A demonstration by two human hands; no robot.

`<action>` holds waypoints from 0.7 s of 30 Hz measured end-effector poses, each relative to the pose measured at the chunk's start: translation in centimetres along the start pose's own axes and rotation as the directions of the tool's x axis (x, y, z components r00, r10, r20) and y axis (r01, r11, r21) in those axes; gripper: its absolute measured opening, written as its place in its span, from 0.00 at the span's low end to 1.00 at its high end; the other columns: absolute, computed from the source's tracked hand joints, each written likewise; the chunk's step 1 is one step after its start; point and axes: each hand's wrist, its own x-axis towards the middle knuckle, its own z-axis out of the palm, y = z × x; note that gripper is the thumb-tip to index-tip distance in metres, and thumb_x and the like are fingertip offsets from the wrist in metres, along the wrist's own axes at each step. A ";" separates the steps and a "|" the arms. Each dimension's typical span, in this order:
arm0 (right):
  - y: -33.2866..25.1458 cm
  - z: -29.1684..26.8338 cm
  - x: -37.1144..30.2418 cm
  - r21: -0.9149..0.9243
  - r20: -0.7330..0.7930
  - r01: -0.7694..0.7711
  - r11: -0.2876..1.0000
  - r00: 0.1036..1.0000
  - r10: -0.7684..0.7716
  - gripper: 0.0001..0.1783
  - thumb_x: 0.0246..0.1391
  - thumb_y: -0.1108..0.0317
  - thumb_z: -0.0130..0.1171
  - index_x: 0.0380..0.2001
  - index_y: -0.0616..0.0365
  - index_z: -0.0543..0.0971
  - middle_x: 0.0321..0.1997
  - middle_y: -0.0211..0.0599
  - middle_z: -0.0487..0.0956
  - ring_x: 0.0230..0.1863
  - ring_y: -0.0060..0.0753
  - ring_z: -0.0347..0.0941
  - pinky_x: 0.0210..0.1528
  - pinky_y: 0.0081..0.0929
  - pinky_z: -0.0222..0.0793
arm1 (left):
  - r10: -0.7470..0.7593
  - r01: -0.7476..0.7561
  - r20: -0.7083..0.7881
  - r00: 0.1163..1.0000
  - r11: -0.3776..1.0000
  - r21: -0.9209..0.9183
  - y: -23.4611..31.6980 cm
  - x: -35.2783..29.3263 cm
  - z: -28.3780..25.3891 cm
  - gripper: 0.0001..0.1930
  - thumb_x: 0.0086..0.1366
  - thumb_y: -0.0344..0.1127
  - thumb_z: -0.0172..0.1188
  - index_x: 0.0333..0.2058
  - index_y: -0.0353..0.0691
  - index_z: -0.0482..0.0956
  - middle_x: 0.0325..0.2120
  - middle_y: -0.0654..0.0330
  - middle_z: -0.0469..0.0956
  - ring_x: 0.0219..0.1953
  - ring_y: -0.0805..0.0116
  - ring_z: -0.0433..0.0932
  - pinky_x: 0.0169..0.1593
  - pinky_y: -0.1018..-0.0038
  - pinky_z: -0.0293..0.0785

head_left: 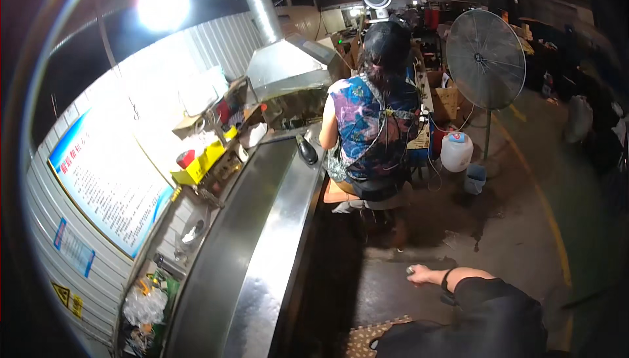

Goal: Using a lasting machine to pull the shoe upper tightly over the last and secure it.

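Observation:
My right hand (421, 275) reaches out over the floor from the lower right, past a black sleeve and a dark wristband (446, 280). Its fingers are curled closed, and a small pale spot shows at the fingertips; what it is, I cannot make out. My left hand does not show. To the left of the hand runs a long metal-edged conveyor table (265, 259), not touched by it. A black shoe (306, 149) lies at the table's far end, beside a seated co-worker (377, 122) whose back is toward me.
Along the wall, a shelf holds a yellow bin (200, 163) and a crate with plastic bags (145, 305). A metal hood (291, 63) stands over the far end. At right are a large standing fan (485, 59), a white jug (457, 153) and a small bucket (475, 179).

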 end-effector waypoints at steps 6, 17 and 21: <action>6.9 4.8 -4.5 0.087 0.049 -0.191 0.978 0.981 0.187 0.19 0.56 0.63 0.64 0.50 0.57 0.80 0.31 0.36 0.85 0.26 0.29 0.82 0.32 0.29 0.79 | 0.070 -0.069 0.061 0.996 0.997 -0.020 1.2 1.6 1.0 0.48 0.58 0.35 0.72 0.71 0.34 0.51 0.67 0.42 0.63 0.67 0.47 0.64 0.67 0.59 0.63; 12.9 8.6 -10.6 0.111 0.141 -0.328 0.938 0.940 0.312 0.24 0.58 0.62 0.65 0.56 0.56 0.78 0.39 0.36 0.83 0.27 0.27 0.80 0.30 0.27 0.81 | 0.074 -0.070 0.094 0.993 0.996 -0.049 1.5 1.1 1.2 0.49 0.57 0.35 0.73 0.71 0.34 0.51 0.65 0.41 0.64 0.66 0.46 0.66 0.66 0.58 0.64; 11.4 8.0 -8.1 0.188 0.088 -0.306 0.933 0.952 0.294 0.22 0.58 0.64 0.64 0.55 0.56 0.78 0.35 0.35 0.82 0.24 0.26 0.79 0.29 0.26 0.81 | 0.018 -0.016 0.066 0.998 0.999 -0.029 0.8 0.0 0.2 0.49 0.57 0.35 0.74 0.71 0.34 0.51 0.65 0.41 0.65 0.65 0.46 0.66 0.66 0.58 0.65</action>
